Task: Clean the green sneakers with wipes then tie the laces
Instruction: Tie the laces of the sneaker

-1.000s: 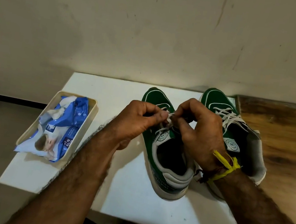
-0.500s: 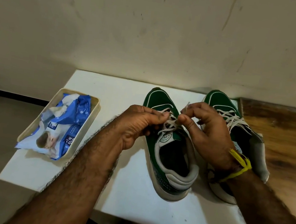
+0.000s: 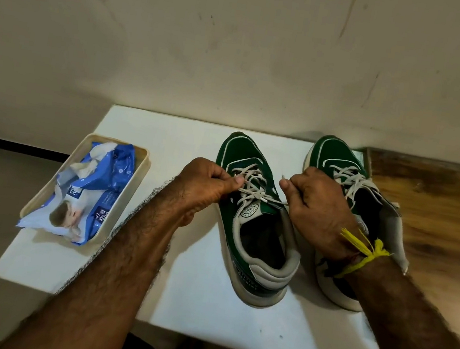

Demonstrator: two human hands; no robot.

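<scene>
So rn we've got the left green suede sneaker w/ white sole (image 3: 250,228) sitting toe-away on the white tabletop (image 3: 168,141), long axis running roughly front to back. Its off-white flat laces (image 3: 251,183) cross right btwn the hands. Left hand (image 3: 206,184) has thumb and curled fingers pinched on one lace end, just left of the eyelets. Right hand (image 3: 316,208) is curled round the other end, just right of them, lace tip poking up past the thumb. Both ends run sideways, across the shoe's axis, so imo the next pull goes straight outward, both hands abt equally near. Second green sneaker (image 3: 340,167) sits just beside, partly behind the right wrist. Blue-and-white wipes pack (image 3: 91,192) lies in the cream plastic tray (image 3: 139,172), well apart on the left.
</scene>
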